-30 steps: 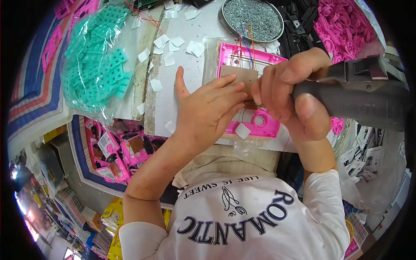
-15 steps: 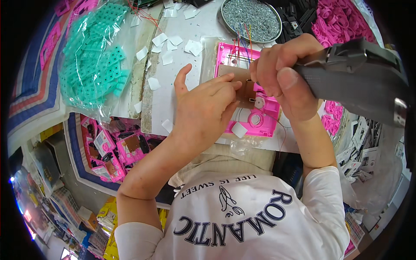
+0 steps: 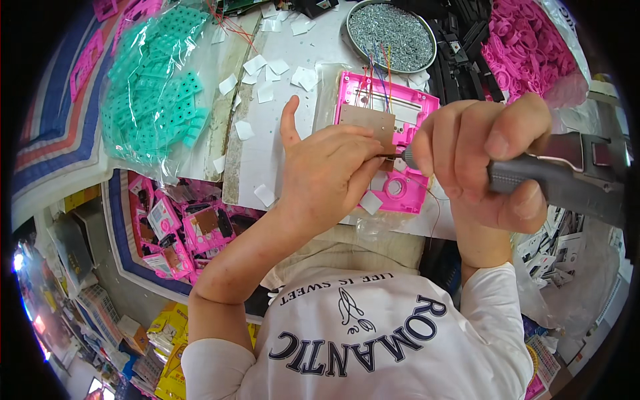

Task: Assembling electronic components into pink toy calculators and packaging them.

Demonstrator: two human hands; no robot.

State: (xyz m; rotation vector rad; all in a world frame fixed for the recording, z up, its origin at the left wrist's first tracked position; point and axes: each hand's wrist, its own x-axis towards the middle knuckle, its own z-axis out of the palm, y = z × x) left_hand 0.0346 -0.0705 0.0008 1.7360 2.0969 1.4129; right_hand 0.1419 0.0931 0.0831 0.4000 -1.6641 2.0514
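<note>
A pink plastic housing [image 3: 416, 192] lies on the white worktop with a brown circuit board [image 3: 367, 120] inside it. Thin red, blue and yellow wires [image 3: 389, 73] rise from its far side. My left hand [image 3: 333, 170] rests over the board, thumb and forefinger pinched at its right edge and one finger raised; whatever they pinch is too small to make out. Gripped in my right hand [image 3: 483, 160] is a dark grey electric screwdriver [image 3: 567, 179], lying sideways, its bit pointing left at the left fingertips. A white paper square [image 3: 370, 202] sits at the housing's near edge.
A round metal dish [image 3: 350, 41] of small screws stands behind the housing. Black plastic parts [image 3: 467, 53] and pink parts [image 3: 530, 50] are heaped at far right. Left are a bag of turquoise pieces [image 3: 153, 100], scattered white squares [image 3: 305, 78] and a lower bin of pink assemblies [image 3: 180, 233].
My right hand has shifted right and nearer with the screwdriver, uncovering the housing's far right corner. The left fingers have drawn together into a pinch at the bit. The view has shifted slightly.
</note>
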